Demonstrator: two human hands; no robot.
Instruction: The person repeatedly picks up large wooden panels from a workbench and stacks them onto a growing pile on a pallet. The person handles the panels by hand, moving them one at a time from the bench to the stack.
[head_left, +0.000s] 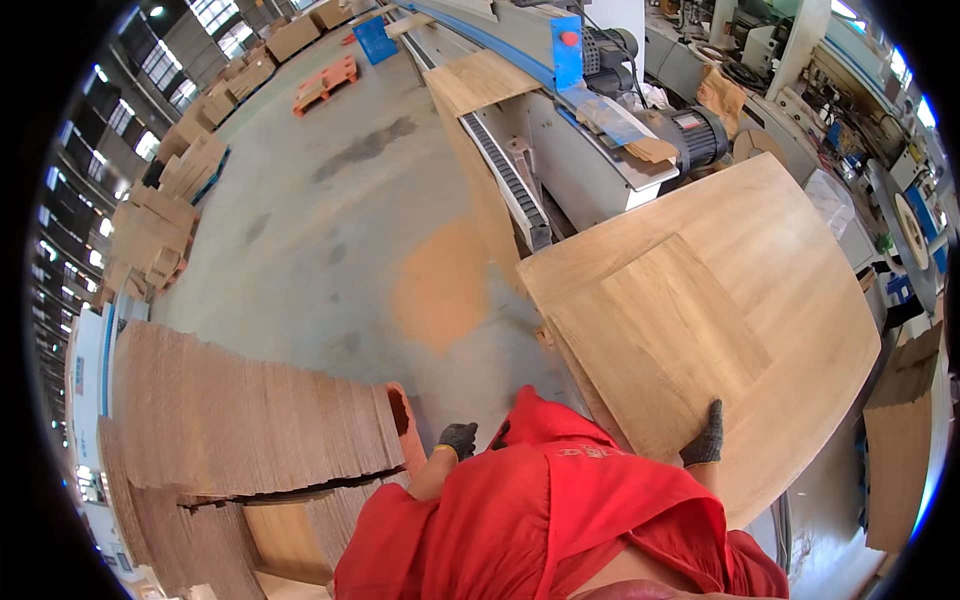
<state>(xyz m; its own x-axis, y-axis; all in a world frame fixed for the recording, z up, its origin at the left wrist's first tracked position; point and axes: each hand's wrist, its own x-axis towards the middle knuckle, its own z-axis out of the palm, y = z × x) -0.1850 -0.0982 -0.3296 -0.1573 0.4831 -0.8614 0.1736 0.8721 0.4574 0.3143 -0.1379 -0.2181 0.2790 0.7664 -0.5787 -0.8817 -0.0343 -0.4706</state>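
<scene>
My left hand [459, 440], in a dark grey knit glove, hangs over the floor beside the stacked boards, its fingers curled in with nothing visible in them. My right hand [704, 438], gloved the same way, lies on a smaller wood-grain panel [650, 330] near its close edge, fingers stretched out. That panel rests flat on a larger light wood-grain surface [800, 300], which spreads to the right. My red clothing hides part of the near edges.
A tall stack of brown boards [250, 410] stands at left. Ahead runs a machine with a track [500, 175], a wood panel [478, 82] and a motor [690, 138]. Orange dust [440, 285] covers part of the floor. Another board stack [905, 440] stands far right.
</scene>
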